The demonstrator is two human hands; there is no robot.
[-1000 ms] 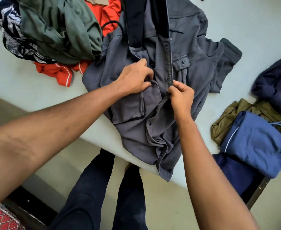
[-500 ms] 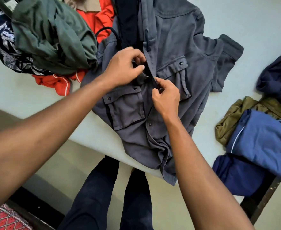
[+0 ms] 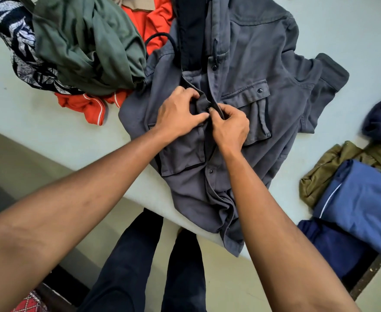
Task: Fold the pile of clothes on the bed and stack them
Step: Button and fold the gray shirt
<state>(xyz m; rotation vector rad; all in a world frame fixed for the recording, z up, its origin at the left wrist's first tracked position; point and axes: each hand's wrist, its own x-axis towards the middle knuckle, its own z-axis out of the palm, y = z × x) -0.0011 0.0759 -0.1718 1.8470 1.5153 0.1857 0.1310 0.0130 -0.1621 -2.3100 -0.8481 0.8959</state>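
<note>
Both hands — left hand, right hand — pinch the grey shirt's button placket.

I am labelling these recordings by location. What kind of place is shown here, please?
Probably a bedroom at home. A pale sheeted bed serves as the work surface, an unsorted clothes pile lies on it, and folded garments are stacked at its edge, while both hands button a grey shirt.

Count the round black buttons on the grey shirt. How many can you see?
4: one high on the placket, one on the pocket flap, one between the fingertips of the two hands, one lower on the placket. The hands and folds may hide more.
</note>
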